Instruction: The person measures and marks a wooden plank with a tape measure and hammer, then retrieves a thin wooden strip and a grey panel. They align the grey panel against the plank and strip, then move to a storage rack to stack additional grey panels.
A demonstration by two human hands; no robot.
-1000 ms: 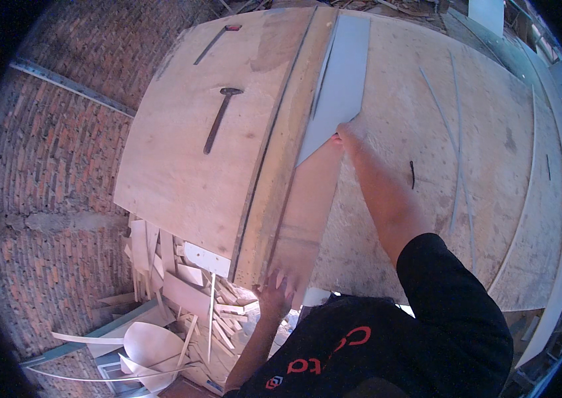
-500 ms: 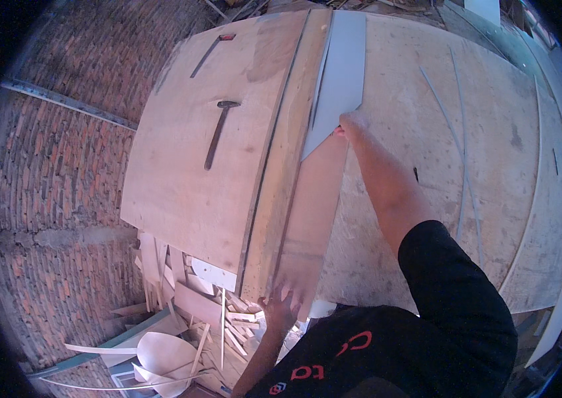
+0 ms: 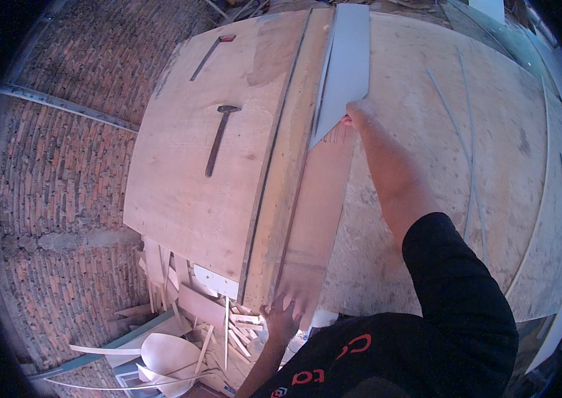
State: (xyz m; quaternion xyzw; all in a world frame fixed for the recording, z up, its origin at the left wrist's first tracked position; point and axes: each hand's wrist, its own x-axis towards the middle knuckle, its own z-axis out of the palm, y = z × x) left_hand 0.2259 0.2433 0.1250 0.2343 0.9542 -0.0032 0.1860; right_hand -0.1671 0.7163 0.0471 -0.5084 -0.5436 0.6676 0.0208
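A long brown strip (image 3: 314, 205) lies along the right side of a yellowish wooden beam (image 3: 278, 199). Over its far part is a smooth white sheet (image 3: 344, 73) with a slanted near edge. At that edge my right hand (image 3: 360, 116) is closed, pinching the sheet with fingertips partly hidden. Dark marks show on the brown strip beside the slanted edge. My left hand (image 3: 282, 322), fingers spread, rests on the strip's near end, close to the beam's end.
A hammer (image 3: 218, 142) and a red-and-black tool (image 3: 211, 58) lie on the left board (image 3: 188, 179). Thin strips (image 3: 470, 152) lie on the right board (image 3: 400, 278). Wood offcuts (image 3: 195, 308) are heaped at the lower left, near a brick wall (image 3: 62, 166).
My right hand and the sheet's slanted edge have shifted slightly farther away, baring dark marks on the brown strip. My left hand stays at the near end. The whole view has shifted a little.
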